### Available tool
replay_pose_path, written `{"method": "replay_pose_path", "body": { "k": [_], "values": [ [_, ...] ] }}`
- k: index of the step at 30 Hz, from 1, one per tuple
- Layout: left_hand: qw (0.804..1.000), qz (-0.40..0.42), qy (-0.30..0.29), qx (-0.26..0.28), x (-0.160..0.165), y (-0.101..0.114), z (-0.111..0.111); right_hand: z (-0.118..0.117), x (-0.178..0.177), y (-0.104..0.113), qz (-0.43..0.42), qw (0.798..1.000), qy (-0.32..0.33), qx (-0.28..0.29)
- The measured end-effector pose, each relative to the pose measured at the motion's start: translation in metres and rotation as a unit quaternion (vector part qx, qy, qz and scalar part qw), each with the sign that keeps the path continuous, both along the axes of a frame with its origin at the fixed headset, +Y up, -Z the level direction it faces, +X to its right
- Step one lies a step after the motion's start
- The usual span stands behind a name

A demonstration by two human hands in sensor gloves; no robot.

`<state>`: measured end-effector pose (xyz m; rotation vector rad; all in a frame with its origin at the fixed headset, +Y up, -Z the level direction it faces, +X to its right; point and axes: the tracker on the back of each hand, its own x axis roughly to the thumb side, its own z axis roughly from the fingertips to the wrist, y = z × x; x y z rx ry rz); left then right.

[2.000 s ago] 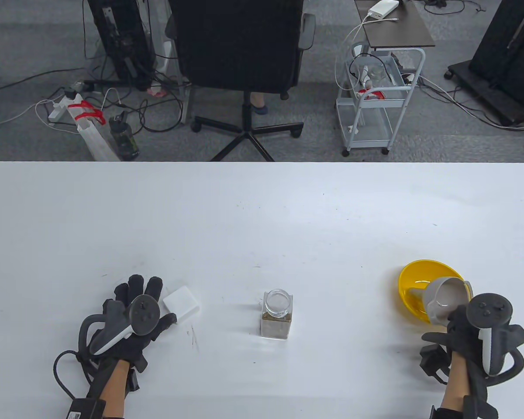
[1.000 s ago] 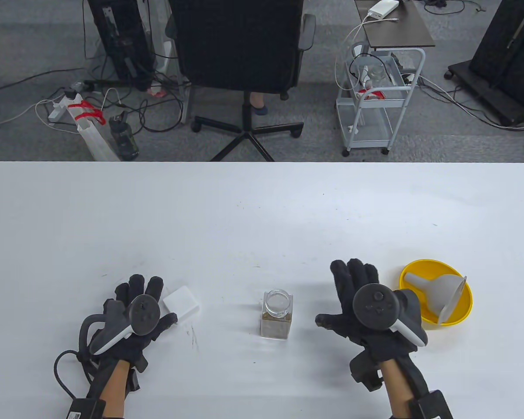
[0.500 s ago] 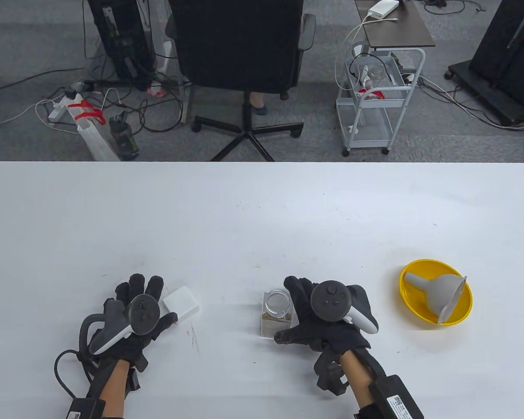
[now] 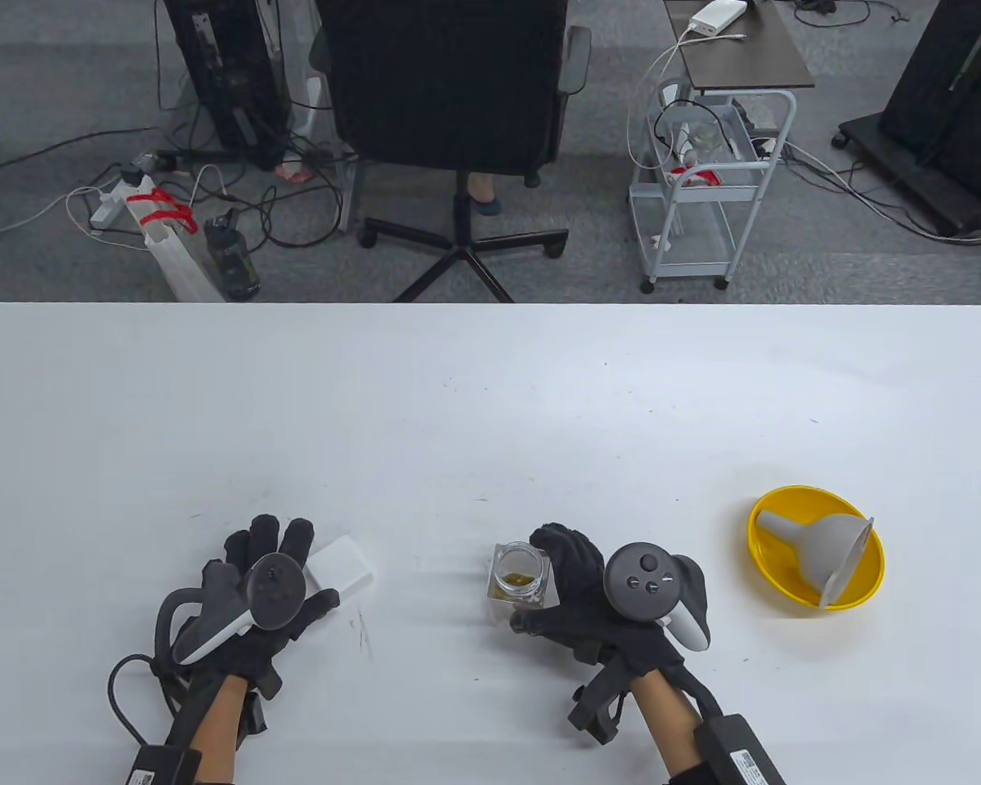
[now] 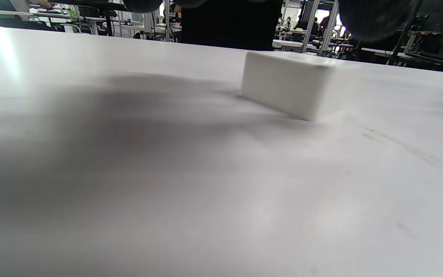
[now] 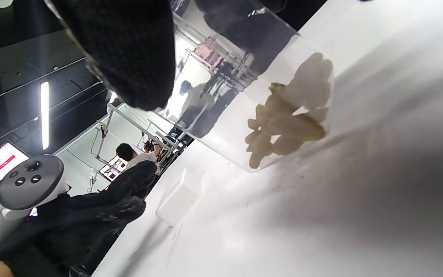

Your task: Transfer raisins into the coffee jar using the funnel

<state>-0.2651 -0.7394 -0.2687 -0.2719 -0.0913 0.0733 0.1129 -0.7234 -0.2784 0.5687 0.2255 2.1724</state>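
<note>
The square glass coffee jar (image 4: 521, 576) stands open-mouthed near the table's front middle, with raisins (image 4: 519, 580) at its bottom. My right hand (image 4: 576, 601) grips the jar from its right side and holds it tilted. In the right wrist view the jar (image 6: 252, 96) leans over the table with the raisins (image 6: 287, 119) heaped in its lower corner. My left hand (image 4: 266, 585) lies flat and open on the table at the left, touching the white box (image 4: 342, 567). The grey funnel (image 4: 821, 548) lies on its side in the yellow bowl (image 4: 772, 576) at the right.
The white box (image 5: 290, 82) sits on the table just ahead of my left fingers. The white table (image 4: 458, 409) stretches far back. An office chair (image 4: 450, 123) and a wire cart (image 4: 699, 188) stand on the floor beyond the far edge.
My right hand put the funnel down in the yellow bowl, moved left to the jar, took hold of it and tilted it. My left hand shifted slightly.
</note>
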Motion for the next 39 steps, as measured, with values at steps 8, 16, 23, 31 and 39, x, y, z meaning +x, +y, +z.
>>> {"method": "replay_pose_path", "body": {
  "k": [8,16,23,31,39],
  "values": [
    [0.998,-0.050,-0.027,-0.018,0.024,-0.003,-0.014,0.003,0.006,0.005,-0.010,1.000,-0.011,0.013],
    [0.996,-0.084,-0.025,-0.024,0.046,-0.018,-0.032,0.002,0.013,0.004,-0.018,1.000,-0.023,0.009],
    [0.995,0.012,-0.064,0.074,0.050,0.009,-0.019,0.003,0.013,0.003,-0.005,1.000,-0.025,0.014],
    [0.926,0.263,-0.200,0.181,0.118,0.074,0.015,0.011,0.000,0.010,0.043,0.998,-0.008,0.049],
    [0.939,0.173,-0.251,0.162,0.171,0.079,0.021,0.015,-0.003,0.015,0.025,0.997,-0.007,0.066]
  ]
}}
